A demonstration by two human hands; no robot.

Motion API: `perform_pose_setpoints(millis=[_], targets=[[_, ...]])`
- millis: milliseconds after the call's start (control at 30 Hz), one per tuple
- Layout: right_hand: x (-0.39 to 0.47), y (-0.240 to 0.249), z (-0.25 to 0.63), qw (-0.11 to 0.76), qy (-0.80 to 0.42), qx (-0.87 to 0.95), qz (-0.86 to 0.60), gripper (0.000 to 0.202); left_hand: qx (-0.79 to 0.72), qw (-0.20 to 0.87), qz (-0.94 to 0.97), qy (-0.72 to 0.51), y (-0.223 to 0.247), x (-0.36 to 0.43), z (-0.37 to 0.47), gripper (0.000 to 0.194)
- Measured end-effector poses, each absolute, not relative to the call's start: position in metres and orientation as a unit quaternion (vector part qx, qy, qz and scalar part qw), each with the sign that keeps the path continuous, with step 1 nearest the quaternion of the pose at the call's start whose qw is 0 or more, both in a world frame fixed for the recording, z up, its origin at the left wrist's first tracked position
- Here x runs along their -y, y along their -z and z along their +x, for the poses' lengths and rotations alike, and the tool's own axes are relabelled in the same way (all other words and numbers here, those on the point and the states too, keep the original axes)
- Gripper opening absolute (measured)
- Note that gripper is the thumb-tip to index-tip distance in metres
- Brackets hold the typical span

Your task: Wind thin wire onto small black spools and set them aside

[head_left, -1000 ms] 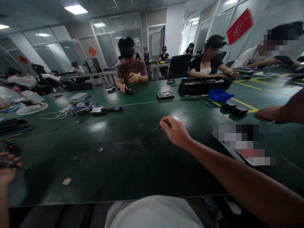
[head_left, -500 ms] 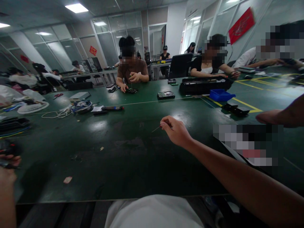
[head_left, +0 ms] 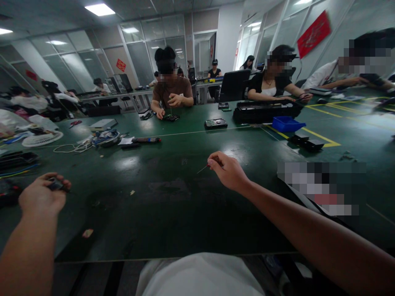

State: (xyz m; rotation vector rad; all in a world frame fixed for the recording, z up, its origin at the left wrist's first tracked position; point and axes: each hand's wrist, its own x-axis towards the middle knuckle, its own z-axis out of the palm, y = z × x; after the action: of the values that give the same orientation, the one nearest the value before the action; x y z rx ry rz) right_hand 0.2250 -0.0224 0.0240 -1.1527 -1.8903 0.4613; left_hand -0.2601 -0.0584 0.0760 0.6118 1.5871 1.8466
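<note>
My right hand (head_left: pixel 226 168) is over the middle of the green table (head_left: pixel 160 222), fingers closed on a thin screwdriver (head_left: pixel 202 169). Its slim metal shaft points left and down, and a bit of red handle shows at the fingertips. On the left, my left hand (head_left: pixel 43 193) is raised above the tabletop, palm partly up. Its fingers curl round a small dark part (head_left: pixel 56 184) with a greyish face; its exact kind is too small to tell. A black and red object (head_left: pixel 10 192) lies beside that hand at the left edge.
Across the table sit a hard drive (head_left: pixel 216 123), a long black housing (head_left: pixel 267 111), a blue bin (head_left: pixel 287 123) and black brackets (head_left: pixel 305 142). Cables (head_left: pixel 105 138) and a marker-like tool (head_left: pixel 146 140) lie left of centre. Co-workers sit opposite, one (head_left: pixel 173 92) handling a drive.
My left hand has moved right from the left edge, carrying the small dark part. Another person's hand at the right has left the view. My right hand has hardly moved.
</note>
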Motion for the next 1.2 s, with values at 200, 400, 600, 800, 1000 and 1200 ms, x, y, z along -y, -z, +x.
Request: perform_pose_setpoints(millis=[200, 400, 600, 800, 1000, 1200], targets=[[0.024, -0.025, 0.225, 0.426, -0.186, 0.755, -0.462, 0.015, -0.503, 0.427, 0.229, -0.716, -0.082, 0.025, -0.180, 0.016], [0.026, -0.030, 0.224, 0.416, -0.192, 0.756, -0.468, 0.018, -0.389, 0.556, 0.291, -0.674, -0.096, 0.007, -0.077, 0.018], [0.027, -0.027, 0.223, 0.431, -0.199, 0.744, -0.470, 0.018, -0.381, 0.564, 0.454, -0.575, -0.071, -0.001, -0.010, 0.021], [0.025, -0.025, 0.224, 0.480, -0.181, 0.717, -0.472, 0.021, -0.468, 0.377, 0.670, -0.436, -0.009, -0.004, 0.014, 0.043], [0.032, -0.032, 0.226, 0.488, -0.162, 0.718, -0.469, 0.020, -0.476, 0.268, 0.750, -0.374, 0.012, -0.003, 0.010, 0.032], [0.035, -0.029, 0.224, 0.482, -0.178, 0.743, -0.429, 0.021, -0.440, 0.244, 0.779, -0.374, 0.011, -0.001, 0.005, 0.033]])
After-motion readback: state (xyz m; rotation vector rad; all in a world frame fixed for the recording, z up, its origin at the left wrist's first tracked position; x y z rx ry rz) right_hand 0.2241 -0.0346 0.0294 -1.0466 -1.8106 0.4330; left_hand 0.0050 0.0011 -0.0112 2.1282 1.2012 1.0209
